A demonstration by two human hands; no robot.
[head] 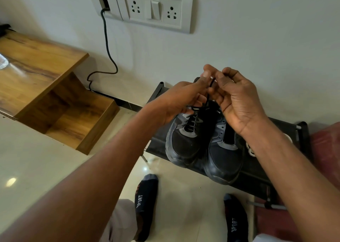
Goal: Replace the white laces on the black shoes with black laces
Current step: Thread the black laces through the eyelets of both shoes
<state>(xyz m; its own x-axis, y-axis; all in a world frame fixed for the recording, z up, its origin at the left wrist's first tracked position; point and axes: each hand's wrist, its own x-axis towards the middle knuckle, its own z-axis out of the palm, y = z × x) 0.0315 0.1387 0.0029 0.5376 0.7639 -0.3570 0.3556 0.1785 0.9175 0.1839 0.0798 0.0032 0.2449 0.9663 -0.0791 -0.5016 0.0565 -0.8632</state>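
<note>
Two black shoes stand side by side on a low black rack (257,175), toes toward me. The left shoe (185,144) is threaded with a black lace (192,121) across its eyelets. The right shoe (223,159) shows an open tongue with no lace that I can see. Above the left shoe, my left hand (182,98) and my right hand (233,98) are raised close together. Both pinch the ends of the black lace between thumb and fingers. A white lace (251,150) lies bunched on the rack beside the right shoe, partly hidden by my right forearm.
A wooden table with a lower shelf (46,79) stands at the left. A black cable (108,50) hangs from a wall socket panel (154,9). My feet in dark socks (147,201) rest on the pale tiled floor. Something red (323,149) sits at the right edge.
</note>
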